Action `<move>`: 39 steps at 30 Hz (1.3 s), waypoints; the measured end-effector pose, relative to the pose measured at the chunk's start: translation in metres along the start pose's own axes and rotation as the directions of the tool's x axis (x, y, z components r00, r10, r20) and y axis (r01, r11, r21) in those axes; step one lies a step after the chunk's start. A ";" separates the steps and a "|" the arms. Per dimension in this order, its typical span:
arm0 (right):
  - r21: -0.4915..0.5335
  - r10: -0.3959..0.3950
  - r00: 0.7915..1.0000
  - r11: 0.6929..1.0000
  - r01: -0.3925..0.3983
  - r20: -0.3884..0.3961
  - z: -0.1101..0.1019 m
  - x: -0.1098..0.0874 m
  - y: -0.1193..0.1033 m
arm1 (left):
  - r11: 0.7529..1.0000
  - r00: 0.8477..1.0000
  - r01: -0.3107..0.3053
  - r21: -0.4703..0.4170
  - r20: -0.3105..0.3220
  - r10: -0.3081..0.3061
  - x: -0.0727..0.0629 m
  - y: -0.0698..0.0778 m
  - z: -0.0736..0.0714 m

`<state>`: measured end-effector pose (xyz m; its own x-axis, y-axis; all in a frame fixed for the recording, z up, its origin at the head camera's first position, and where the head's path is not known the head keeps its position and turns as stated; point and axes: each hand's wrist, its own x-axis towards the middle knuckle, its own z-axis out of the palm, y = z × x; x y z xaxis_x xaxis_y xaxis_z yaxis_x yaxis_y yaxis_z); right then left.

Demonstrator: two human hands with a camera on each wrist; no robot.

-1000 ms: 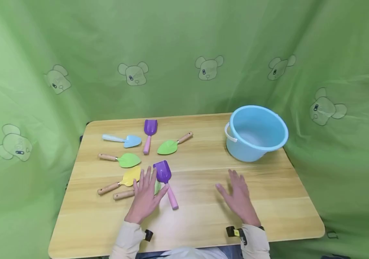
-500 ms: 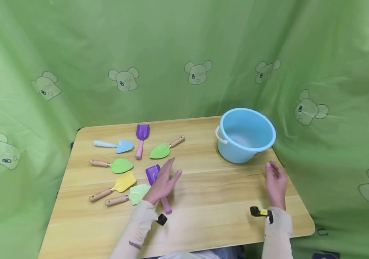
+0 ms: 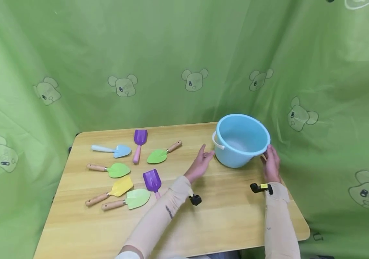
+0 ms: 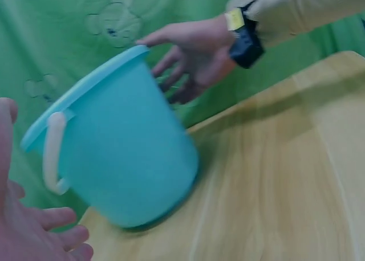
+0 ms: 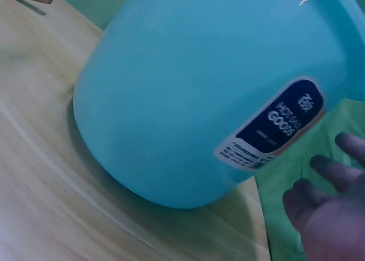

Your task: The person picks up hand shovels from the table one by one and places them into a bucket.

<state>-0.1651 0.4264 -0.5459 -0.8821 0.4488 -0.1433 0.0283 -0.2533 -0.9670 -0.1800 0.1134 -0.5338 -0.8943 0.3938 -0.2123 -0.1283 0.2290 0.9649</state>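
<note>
A light-blue bucket (image 3: 231, 158) with a white handle (image 3: 217, 141) stands upright at the table's back right; its inside shows nothing in it. My left hand (image 3: 199, 164) is just left of the bucket, below the handle, with fingers extended. On the other side, my right hand (image 3: 271, 164) has its thumb right at the rim. Its fingers are spread loosely beside the wall, as the left wrist view shows. A dark label (image 5: 279, 121) is on the bucket's wall in the right wrist view.
Several small garden trowels lie on the table's left half: blue (image 3: 121, 151), green (image 3: 118, 170), yellow (image 3: 121, 185) and pale green (image 3: 138, 198) among them. Two purple scoops (image 3: 152, 180) with pink handles lie there too. A green curtain (image 3: 158, 43) surrounds the wooden table (image 3: 223, 223).
Both hands have moved to the bucket: the left from above the trowels and scoop to the right, the right forward and right to the rim. The head view has shifted slightly.
</note>
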 end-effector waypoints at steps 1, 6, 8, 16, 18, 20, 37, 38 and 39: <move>0.013 -0.016 1.000 1.000 0.016 0.013 0.000 0.002 0.001 | 1.000 1.000 0.001 -0.003 0.002 -0.001 0.003 0.002 0.006; 0.089 -0.073 0.989 0.994 0.062 0.130 -0.004 0.013 0.004 | 0.999 1.000 -0.028 -0.021 -0.012 0.028 0.017 0.013 0.028; 0.110 -0.086 0.977 0.992 0.065 0.196 -0.007 0.017 0.006 | 0.998 0.999 -0.034 -0.048 -0.022 0.033 0.022 0.017 0.035; 0.211 -0.117 0.930 0.976 0.044 0.349 -0.009 0.030 0.020 | 0.989 0.992 -0.117 -0.096 -0.064 0.111 0.039 0.024 0.054; 0.232 -0.133 0.925 0.971 0.051 0.356 -0.007 0.031 0.021 | 0.987 0.990 -0.132 -0.093 -0.071 0.125 0.041 0.023 0.057; 0.236 -0.143 0.923 0.970 0.059 0.358 -0.004 0.030 0.022 | 0.987 0.989 -0.131 -0.089 -0.086 0.123 0.043 0.022 0.058; 0.038 -0.046 0.877 0.999 0.031 0.478 -0.003 0.012 0.027 | 0.982 0.986 -0.127 0.140 -0.095 0.141 0.041 0.008 0.028; 0.036 -0.044 0.871 0.999 0.030 0.490 -0.003 0.010 0.028 | 0.983 0.986 -0.121 0.139 -0.097 0.135 0.039 0.007 0.026; 0.033 -0.043 0.865 0.999 0.030 0.501 -0.002 0.008 0.029 | 0.984 0.986 -0.118 0.136 -0.099 0.132 0.037 0.006 0.024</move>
<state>-0.1702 0.4248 -0.5754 -0.9993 -0.0304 0.0230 -0.0140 -0.2681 -0.9633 -0.2037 0.1505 -0.5393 -0.9416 0.3301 -0.0671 0.0373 0.3002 0.9532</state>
